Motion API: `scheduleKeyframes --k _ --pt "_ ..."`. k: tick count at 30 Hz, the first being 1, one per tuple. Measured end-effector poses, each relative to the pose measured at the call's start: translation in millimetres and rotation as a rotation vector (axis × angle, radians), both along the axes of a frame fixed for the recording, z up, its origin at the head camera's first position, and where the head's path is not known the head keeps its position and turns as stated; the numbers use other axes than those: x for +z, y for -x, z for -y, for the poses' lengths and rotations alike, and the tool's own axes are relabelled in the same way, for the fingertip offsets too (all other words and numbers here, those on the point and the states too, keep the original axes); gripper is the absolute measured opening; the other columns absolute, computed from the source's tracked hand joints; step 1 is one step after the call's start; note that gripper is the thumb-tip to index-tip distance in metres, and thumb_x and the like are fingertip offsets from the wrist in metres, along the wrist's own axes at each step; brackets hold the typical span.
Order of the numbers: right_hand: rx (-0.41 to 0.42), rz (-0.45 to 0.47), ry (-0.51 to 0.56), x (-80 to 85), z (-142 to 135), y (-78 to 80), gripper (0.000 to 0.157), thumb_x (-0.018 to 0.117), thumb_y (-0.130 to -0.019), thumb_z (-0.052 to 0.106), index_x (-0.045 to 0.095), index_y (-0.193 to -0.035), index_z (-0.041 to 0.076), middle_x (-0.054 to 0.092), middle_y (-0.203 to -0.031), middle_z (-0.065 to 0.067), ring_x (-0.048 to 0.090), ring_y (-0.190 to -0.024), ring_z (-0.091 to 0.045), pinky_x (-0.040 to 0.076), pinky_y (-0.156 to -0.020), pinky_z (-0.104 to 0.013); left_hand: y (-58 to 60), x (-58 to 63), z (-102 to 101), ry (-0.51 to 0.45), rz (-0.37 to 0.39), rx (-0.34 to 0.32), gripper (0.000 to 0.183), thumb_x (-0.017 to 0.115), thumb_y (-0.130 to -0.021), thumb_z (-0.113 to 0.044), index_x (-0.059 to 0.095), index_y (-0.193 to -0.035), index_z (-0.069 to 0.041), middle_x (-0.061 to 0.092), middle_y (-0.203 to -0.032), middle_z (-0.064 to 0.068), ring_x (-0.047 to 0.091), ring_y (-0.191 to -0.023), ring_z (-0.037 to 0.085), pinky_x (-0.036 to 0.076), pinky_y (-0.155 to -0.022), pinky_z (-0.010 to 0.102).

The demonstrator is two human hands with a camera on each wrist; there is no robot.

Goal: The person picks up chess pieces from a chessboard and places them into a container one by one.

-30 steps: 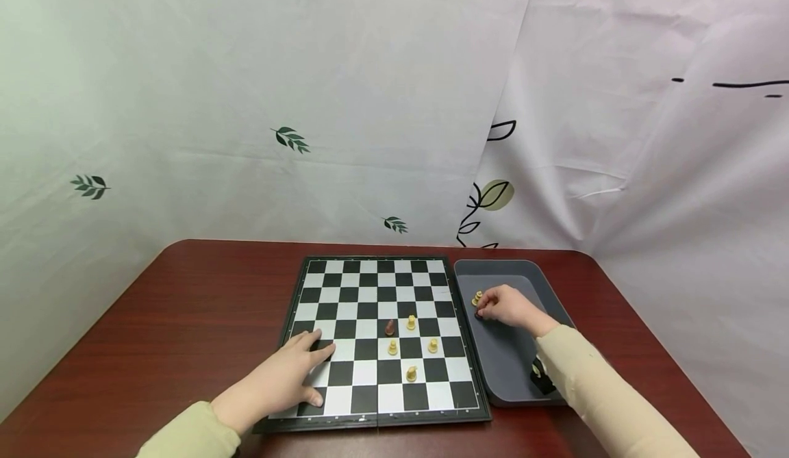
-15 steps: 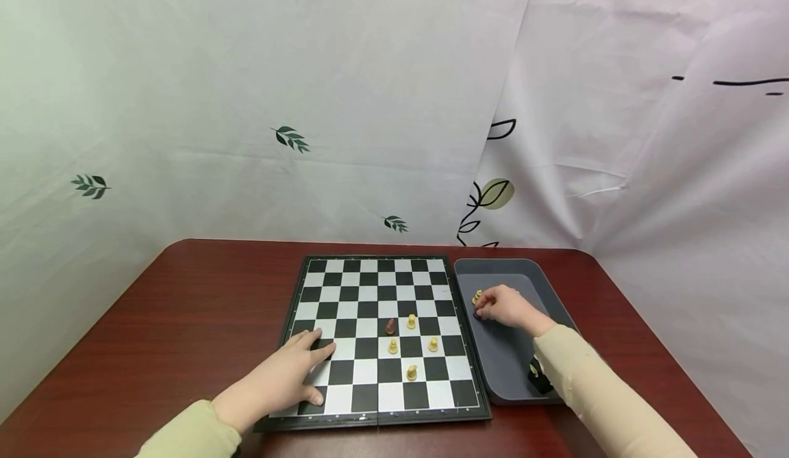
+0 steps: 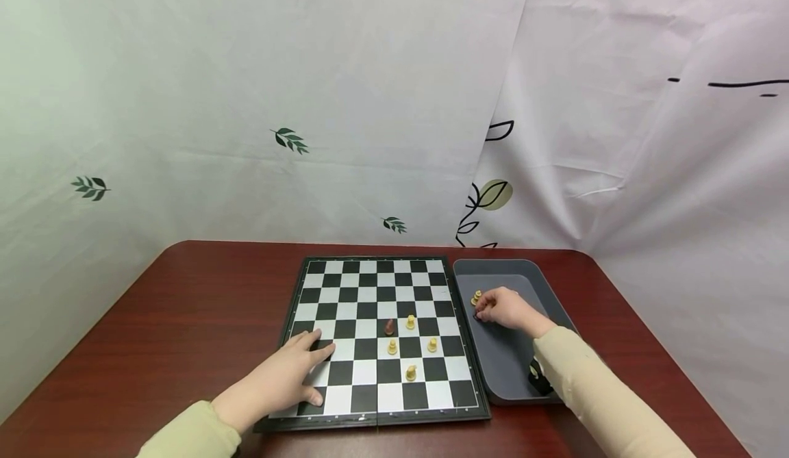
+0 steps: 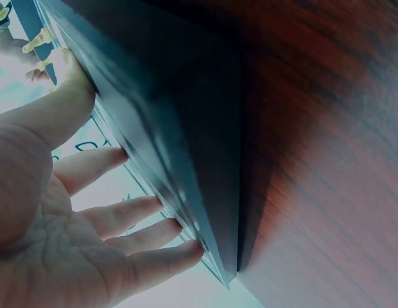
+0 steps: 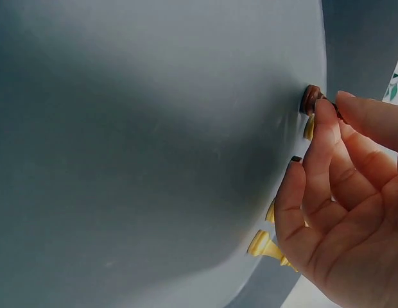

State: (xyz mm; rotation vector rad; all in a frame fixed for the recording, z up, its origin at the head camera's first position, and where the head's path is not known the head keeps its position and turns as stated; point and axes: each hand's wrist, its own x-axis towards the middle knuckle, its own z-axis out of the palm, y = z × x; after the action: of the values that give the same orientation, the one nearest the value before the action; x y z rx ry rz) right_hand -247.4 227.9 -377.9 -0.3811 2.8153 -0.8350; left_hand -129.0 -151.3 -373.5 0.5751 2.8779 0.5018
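My left hand (image 3: 291, 370) lies with fingers spread on the left front part of a black-and-white chessboard (image 3: 364, 373); in the left wrist view its fingertips (image 4: 192, 249) rest along the board's edge. My right hand (image 3: 508, 307) is low in the grey tray (image 3: 502, 369), pinching a brown chess piece (image 5: 310, 100) between thumb and finger. That piece's round base shows, while its top is hidden by the fingers. Close beside it, yellow chess pieces (image 5: 259, 244) sit in the tray, partly behind the hand.
On the board's right half stand one brown chess piece (image 3: 390, 327) and several yellow ones, including a yellow piece (image 3: 411, 373) nearest the front. The tray's left wall runs right along the board. A white printed cloth (image 3: 345, 102) hangs behind the dark red table (image 3: 154, 335).
Hardly anything differs. Both hands keep their places, the right one still pinching the brown chess piece in the tray, and the pieces on the board have not moved.
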Motion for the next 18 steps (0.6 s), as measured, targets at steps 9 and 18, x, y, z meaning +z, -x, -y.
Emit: scheduleKeyframes --k 9,18 --pt "0.013 0.025 0.034 4.7 -4 -1.9 0.009 0.063 -0.081 0.001 0.07 -0.087 0.0 0.068 -0.081 -0.007 0.051 -0.064 -0.01 0.043 -0.057 -0.025 1.1 -2.3 1 -0.002 -0.011 -0.003 0.082 0.083 -0.057 -0.032 0.058 -0.128 -0.001 0.043 -0.136 0.033 0.038 -0.126 0.053 0.037 -0.1 0.06" --pt "-0.015 0.04 0.012 10.1 -10 -4.4 0.011 0.065 -0.084 0.008 0.069 -0.091 0.001 0.062 -0.073 -0.002 0.051 -0.064 -0.012 0.042 -0.056 -0.027 1.6 -3.2 1 0.005 -0.025 -0.004 0.081 0.083 -0.057 -0.033 0.058 -0.127 -0.001 0.044 -0.136 0.032 0.039 -0.126 0.053 0.037 -0.099 0.06"
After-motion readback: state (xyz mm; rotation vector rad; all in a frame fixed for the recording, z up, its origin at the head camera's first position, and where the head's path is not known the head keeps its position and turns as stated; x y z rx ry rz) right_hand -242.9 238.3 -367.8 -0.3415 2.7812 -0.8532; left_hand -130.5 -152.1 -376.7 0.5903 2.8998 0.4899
